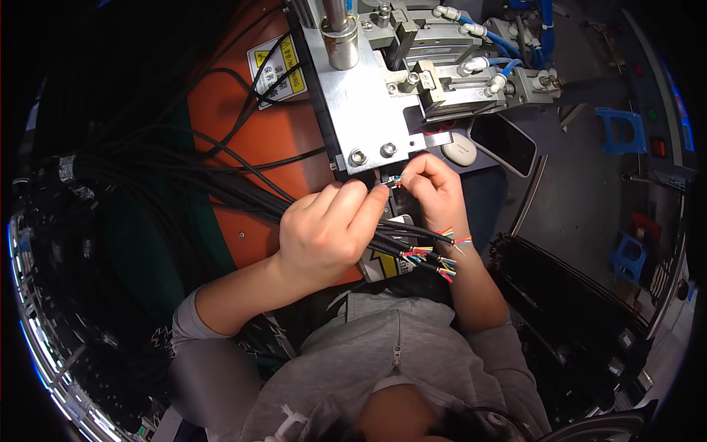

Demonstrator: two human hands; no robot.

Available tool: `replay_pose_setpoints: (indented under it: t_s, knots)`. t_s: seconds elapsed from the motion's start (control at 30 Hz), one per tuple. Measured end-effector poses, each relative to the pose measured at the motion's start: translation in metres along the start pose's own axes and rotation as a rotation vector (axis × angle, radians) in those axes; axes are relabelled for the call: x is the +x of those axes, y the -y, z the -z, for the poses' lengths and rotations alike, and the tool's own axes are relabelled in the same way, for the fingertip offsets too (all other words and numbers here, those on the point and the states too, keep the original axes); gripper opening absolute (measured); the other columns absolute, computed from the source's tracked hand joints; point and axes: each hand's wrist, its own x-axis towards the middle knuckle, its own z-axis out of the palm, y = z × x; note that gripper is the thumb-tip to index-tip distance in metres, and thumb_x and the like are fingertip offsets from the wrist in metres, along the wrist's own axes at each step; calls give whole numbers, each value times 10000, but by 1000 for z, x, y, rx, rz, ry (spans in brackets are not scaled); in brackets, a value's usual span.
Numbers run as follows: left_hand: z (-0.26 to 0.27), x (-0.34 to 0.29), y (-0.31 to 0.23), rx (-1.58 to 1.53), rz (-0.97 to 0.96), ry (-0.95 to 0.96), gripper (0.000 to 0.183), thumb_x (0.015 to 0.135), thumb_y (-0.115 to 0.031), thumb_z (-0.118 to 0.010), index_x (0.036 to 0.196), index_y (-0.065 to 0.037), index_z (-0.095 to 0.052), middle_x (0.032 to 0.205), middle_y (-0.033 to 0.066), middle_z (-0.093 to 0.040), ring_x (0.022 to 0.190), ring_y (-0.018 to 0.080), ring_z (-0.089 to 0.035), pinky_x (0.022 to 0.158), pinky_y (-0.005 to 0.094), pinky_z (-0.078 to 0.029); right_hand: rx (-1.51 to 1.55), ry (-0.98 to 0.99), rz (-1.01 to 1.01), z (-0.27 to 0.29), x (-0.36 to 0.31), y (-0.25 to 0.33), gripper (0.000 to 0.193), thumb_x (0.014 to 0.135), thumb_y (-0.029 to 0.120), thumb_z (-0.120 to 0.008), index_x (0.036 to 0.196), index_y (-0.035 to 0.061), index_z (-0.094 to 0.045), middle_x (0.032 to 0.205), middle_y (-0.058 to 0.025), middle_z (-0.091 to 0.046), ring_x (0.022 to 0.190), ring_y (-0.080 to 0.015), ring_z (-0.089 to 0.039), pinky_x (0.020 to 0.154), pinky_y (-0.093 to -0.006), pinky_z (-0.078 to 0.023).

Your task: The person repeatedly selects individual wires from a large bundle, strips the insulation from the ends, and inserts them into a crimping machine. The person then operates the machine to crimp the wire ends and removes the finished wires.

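Note:
Just below the front of a metal machine block (362, 121), my left hand (324, 225) pinches a black cable near its end. My right hand (437, 193) is closed at the fingertips on the short coloured wires (396, 181) that fan out of that end. The two hands almost meet there, and the fingers partly hide the cable tip. Beneath my left hand runs a bundle of black cables (254, 199). Their stripped ends show red, yellow, blue and white wires (420, 254) between my forearms.
Pneumatic cylinders (449, 74) with blue hoses stand behind the block. A phone (503, 144) and a white rounded case (459, 149) lie right of my right hand. An orange panel (280, 140) bears a warning label (277, 72). Blue stools (621, 131) stand on the floor at right.

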Motion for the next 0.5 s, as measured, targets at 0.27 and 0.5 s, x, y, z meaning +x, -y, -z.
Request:
replay_pose_setpoints:
  t_s: [0.27, 0.5]
  knots:
    - [8, 3, -2, -37, 73, 73, 258, 686, -68, -647, 941, -43, -677, 795, 21, -577, 628, 156, -582, 506, 267, -438, -485, -111, 427, -4, 1, -1, 125, 807, 64, -662, 794, -28, -578, 720, -36, -568, 687, -96, -522, 636, -246, -418]
    - [19, -2, -8, 69, 102, 164, 176, 735, -59, -665, 908, -29, -663, 746, 15, -510, 618, 101, -565, 487, 235, -431, -148, 16, 398, 14, 0, 9, 77, 785, 5, -691, 844, 2, -641, 805, -47, -629, 783, -116, -590, 698, -261, -465]
